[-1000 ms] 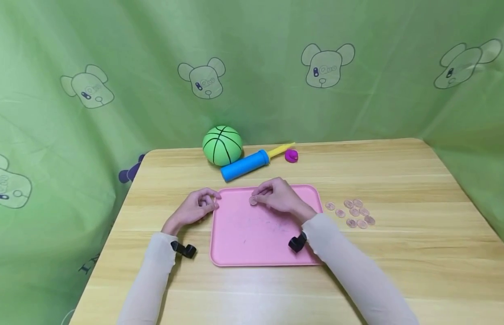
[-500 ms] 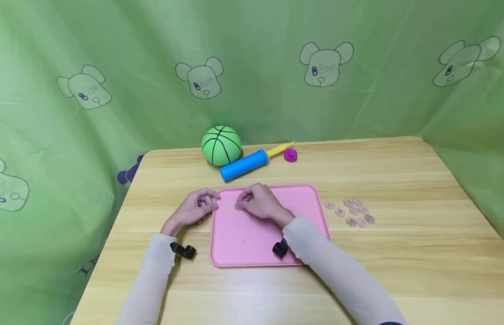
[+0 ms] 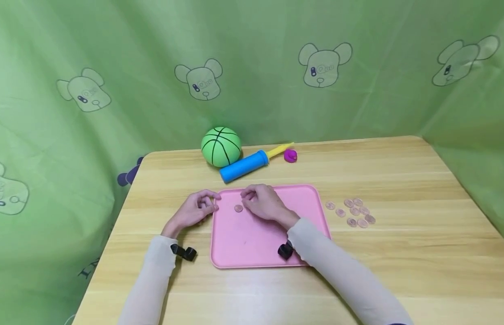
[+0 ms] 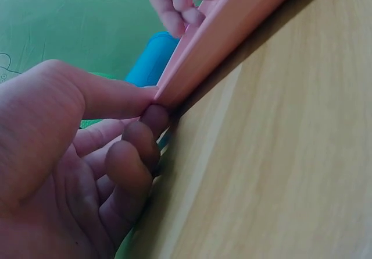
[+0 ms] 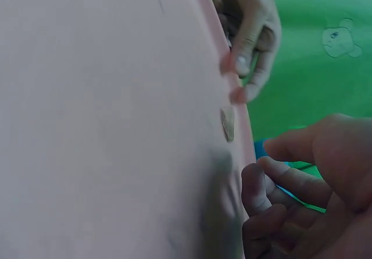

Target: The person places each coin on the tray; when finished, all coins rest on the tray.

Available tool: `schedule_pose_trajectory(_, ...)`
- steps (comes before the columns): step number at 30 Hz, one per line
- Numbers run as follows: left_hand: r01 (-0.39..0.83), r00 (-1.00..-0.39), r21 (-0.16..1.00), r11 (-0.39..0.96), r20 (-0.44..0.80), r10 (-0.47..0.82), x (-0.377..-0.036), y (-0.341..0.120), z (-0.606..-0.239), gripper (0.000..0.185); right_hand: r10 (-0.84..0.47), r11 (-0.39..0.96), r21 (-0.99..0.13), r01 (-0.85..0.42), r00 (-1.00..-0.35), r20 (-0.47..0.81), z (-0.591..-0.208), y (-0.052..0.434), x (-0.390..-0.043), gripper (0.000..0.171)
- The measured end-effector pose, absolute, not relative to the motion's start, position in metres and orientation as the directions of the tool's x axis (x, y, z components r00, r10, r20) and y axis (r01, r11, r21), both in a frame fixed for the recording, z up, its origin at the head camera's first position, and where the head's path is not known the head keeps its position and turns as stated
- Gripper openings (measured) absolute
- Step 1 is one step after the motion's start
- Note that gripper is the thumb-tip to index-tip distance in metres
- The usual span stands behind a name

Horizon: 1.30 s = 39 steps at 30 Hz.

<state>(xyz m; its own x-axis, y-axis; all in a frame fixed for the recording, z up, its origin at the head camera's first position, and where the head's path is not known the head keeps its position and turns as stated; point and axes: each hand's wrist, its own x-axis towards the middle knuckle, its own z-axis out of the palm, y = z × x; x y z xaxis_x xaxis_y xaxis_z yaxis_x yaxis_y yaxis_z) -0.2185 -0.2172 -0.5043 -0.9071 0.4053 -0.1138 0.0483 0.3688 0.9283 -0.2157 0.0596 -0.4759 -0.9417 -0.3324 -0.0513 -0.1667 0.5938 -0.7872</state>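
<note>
A copper-coloured coin (image 3: 238,208) lies flat on the pink tray (image 3: 235,243), near its far left corner; the right wrist view shows the same coin (image 5: 228,125) close to the rim. Just right of it, my right hand (image 3: 263,201) hovers over the tray, thumb and fingertips bent and holding nothing. My left hand (image 3: 193,208) pinches the tray's left rim. In the left wrist view its thumb (image 4: 110,96) presses the top of the rim while a finger sits underneath.
Several more coins (image 3: 355,211) lie on the wooden table (image 3: 418,253) right of the tray. Behind the tray are a green ball (image 3: 221,146), a blue pump (image 3: 245,166) with a yellow nozzle, and a small purple rubber duck (image 3: 290,155). A green curtain (image 3: 260,90) hangs behind.
My right hand carried the coin left across the tray, set it down and let go, then drew back slightly to the right. My left hand stays at the rim.
</note>
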Motion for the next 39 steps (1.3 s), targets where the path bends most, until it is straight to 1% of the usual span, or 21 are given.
schedule_pose_trajectory(4,0.039,-0.911,0.932,0.360,-0.115,0.397,-0.217,-0.217,-0.503,0.030,-0.318,0.581,-0.796,-0.173,-0.948,-0.025,-0.471,0.076,-0.214,0.027)
schedule_pose_trajectory(10,0.037,-0.910,0.932,0.360,-0.117,0.397,-0.216,-0.216,-0.503,0.031,-0.278,0.562,-0.814,-0.147,-0.960,-0.019,-0.459,0.108,-0.207,0.029)
schedule_pose_trajectory(14,0.026,-0.909,0.932,0.362,-0.128,0.396,-0.216,-0.216,-0.504,0.031,-0.244,0.593,-0.791,-0.152,-0.970,0.003,-0.452,0.132,-0.201,0.029)
schedule_pose_trajectory(25,0.004,-0.909,0.928,0.374,-0.153,0.388,-0.217,-0.217,-0.504,0.032,-0.216,0.638,-0.741,-0.211,-0.972,0.092,-0.445,0.199,-0.191,0.031)
schedule_pose_trajectory(32,-0.013,-0.908,0.931,0.365,-0.164,0.386,-0.216,-0.214,-0.504,0.033,-0.244,0.683,-0.681,-0.263,-0.961,0.127,-0.449,0.249,-0.189,0.030)
schedule_pose_trajectory(39,-0.031,-0.911,0.928,0.372,-0.179,0.371,-0.215,-0.217,-0.502,0.032,-0.297,0.716,-0.638,-0.284,-0.951,0.089,-0.462,0.276,-0.183,0.028)
